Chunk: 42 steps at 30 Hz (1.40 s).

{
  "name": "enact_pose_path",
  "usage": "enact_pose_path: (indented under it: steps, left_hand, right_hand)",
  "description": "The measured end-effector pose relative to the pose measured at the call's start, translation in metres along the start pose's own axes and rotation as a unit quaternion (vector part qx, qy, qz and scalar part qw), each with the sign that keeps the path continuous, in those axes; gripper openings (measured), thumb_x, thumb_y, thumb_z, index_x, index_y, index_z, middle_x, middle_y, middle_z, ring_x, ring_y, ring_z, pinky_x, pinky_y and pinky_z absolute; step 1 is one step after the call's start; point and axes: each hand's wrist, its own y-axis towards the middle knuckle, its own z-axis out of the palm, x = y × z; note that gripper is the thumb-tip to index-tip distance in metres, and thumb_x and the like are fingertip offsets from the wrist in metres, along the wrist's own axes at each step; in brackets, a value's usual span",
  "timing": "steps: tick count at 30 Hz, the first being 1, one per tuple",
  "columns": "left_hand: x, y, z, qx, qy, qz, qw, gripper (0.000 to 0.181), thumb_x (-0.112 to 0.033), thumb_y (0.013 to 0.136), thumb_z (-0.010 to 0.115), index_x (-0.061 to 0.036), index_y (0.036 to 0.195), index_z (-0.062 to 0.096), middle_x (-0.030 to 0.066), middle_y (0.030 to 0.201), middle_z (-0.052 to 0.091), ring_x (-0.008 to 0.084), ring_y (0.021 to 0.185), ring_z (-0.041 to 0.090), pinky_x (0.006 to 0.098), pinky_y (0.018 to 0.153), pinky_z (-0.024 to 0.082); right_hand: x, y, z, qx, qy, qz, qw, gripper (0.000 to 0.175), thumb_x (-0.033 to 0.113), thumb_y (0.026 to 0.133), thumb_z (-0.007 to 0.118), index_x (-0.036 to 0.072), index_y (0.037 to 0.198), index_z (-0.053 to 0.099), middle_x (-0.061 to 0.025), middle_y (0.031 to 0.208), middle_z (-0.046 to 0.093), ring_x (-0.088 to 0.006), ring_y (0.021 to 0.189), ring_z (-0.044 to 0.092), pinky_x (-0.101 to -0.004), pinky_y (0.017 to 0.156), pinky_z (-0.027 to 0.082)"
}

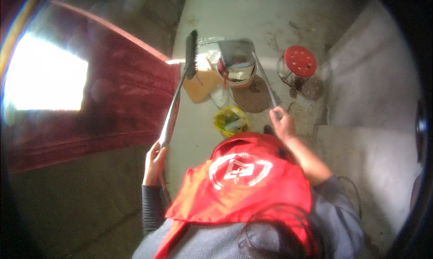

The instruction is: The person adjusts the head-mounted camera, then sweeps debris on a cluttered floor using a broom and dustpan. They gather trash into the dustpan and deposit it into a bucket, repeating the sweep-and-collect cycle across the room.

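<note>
My left hand (156, 162) is closed around the handle of a broom (191, 54), whose dark bristled head is raised beyond a cardboard piece (202, 84). In my right hand (283, 123) is the thin handle of a dustpan (236, 49). The grey pan is tilted over a round bucket (242, 77) that has pale and dark refuse in it. Whether pan and bucket touch, I cannot tell. Nearer to me stands a yellow basket (231, 121) with bottle-like things inside. A red apron with a white print covers my front.
A red round stool (300, 61) with wire legs stands right of the bucket. Dark red cloth (135, 89) hangs or lies at the left, brightly lit in one patch. A pale wall (368, 86) rises at the right. Dark stains mark the floor (257, 15).
</note>
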Motion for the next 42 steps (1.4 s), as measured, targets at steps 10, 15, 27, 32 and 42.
enact_pose_path:
  steps: [10, 15, 27, 32, 42]
  left_hand:
    - [0.029, 0.099, 0.048, 0.072, -0.088, -0.003, 0.994, 0.044, -0.019, 0.093, 0.056, -0.0037, 0.133, 0.047, -0.0093, 0.063, 0.04, 0.0012, 0.046, 0.034, 0.0183, 0.04, 0.026]
    - [0.015, 0.132, 0.064, 0.114, -0.11, -0.031, 0.987, 0.045, -0.02, 0.094, 0.055, -0.0047, 0.134, 0.044, -0.0086, 0.062, 0.037, 0.0015, 0.044, 0.033, 0.0186, 0.038, 0.024]
    - [0.07, 0.212, 0.103, 0.139, -0.19, -0.106, 0.966, 0.012, -0.021, 0.096, 0.051, -0.0113, 0.102, 0.049, -0.007, 0.062, 0.036, 0.0041, 0.044, 0.032, 0.0196, 0.038, 0.024]
    - [0.086, 0.216, 0.115, 0.118, -0.197, -0.117, 0.966, 0.009, -0.021, 0.095, 0.051, -0.014, 0.093, 0.046, -0.0064, 0.062, 0.036, 0.0048, 0.045, 0.034, 0.0204, 0.038, 0.026]
    - [0.108, 0.197, 0.094, 0.123, -0.189, -0.13, 0.966, 0.01, -0.019, 0.096, 0.051, -0.0134, 0.104, 0.05, -0.0082, 0.061, 0.034, 0.0031, 0.044, 0.032, 0.0197, 0.037, 0.024]
  right_hand:
    - [0.05, -0.003, -0.071, -0.103, 0.283, 0.129, 0.945, 0.021, 0.028, 0.095, 0.057, 0.012, 0.082, 0.052, 0.0077, 0.054, 0.042, -0.0018, 0.04, 0.037, -0.0209, 0.035, 0.029]
    - [0.064, -0.017, -0.089, -0.14, 0.329, 0.181, 0.916, 0.02, 0.027, 0.094, 0.058, 0.012, 0.084, 0.051, 0.0064, 0.053, 0.041, -0.0026, 0.037, 0.035, -0.0218, 0.033, 0.028]
    - [0.061, -0.022, -0.072, -0.094, 0.163, 0.057, 0.98, 0.023, 0.024, 0.094, 0.057, 0.007, 0.079, 0.053, 0.0065, 0.061, 0.042, -0.0038, 0.056, 0.039, -0.0236, 0.051, 0.033]
    - [0.063, -0.028, -0.071, -0.084, 0.093, 0.009, 0.992, 0.023, 0.024, 0.096, 0.056, 0.009, 0.079, 0.052, 0.0079, 0.06, 0.04, -0.0023, 0.053, 0.036, -0.0228, 0.048, 0.031]
    - [0.047, 0.004, 0.011, -0.02, -0.004, 0.076, 0.997, 0.032, 0.036, 0.089, 0.06, 0.005, 0.093, 0.064, -0.0189, 0.067, 0.062, -0.0346, 0.065, 0.064, -0.0399, 0.059, 0.048]
